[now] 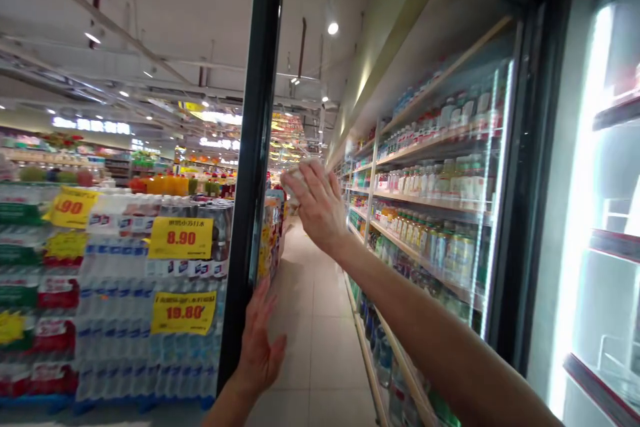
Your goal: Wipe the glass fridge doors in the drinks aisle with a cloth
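Observation:
A glass cooler door stands swung open in front of me, its black frame [257,147] running from top to bottom. My right hand [320,207] reaches across from the lower right and presses against the glass in the middle of the view. Its fingers are bent over a pale, cloth-like piece [295,177], mostly hidden and slightly blurred. Lower down on the left, my left hand [260,340] rests at the door frame's edge. Its fingers point up along the frame, and the thumb is apart. Nothing shows in that palm.
Through the glass, shelves of bottled drinks [440,180] line the right of a tiled aisle [310,320]. At far right is the lit cooler interior with shelf edges [607,387]. Stacked bottle packs [120,307] with yellow price signs [181,238] stand on the left.

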Demonstrator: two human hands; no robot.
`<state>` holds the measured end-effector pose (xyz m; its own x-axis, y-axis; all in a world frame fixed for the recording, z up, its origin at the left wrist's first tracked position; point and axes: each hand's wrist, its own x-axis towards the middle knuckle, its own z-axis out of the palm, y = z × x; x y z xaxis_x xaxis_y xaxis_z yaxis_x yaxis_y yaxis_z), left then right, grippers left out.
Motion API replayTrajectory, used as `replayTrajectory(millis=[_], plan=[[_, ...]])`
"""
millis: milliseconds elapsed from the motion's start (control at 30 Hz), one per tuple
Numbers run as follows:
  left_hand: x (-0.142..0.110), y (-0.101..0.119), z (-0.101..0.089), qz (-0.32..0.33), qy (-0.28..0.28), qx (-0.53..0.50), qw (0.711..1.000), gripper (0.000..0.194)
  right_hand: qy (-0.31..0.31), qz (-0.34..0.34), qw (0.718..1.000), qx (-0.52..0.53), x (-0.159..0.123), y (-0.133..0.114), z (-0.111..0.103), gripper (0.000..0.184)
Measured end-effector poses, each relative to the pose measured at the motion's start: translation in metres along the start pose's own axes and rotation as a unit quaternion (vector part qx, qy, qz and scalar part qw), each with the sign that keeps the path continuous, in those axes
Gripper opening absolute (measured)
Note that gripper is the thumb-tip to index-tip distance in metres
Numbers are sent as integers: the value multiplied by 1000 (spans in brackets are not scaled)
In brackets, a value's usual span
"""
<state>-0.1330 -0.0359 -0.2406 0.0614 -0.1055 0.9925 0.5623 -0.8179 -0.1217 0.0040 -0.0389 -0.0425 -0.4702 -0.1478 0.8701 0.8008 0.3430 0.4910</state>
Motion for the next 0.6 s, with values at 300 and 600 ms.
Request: replayTrajectory(millis=[300,600], plan=[[8,8,-3,28,-7,46,999,61,13,77,996,-41,22,46,-22,48],[14,8,8,67,-50,198,977,65,8,2,999,-49,-12,96,-37,48]])
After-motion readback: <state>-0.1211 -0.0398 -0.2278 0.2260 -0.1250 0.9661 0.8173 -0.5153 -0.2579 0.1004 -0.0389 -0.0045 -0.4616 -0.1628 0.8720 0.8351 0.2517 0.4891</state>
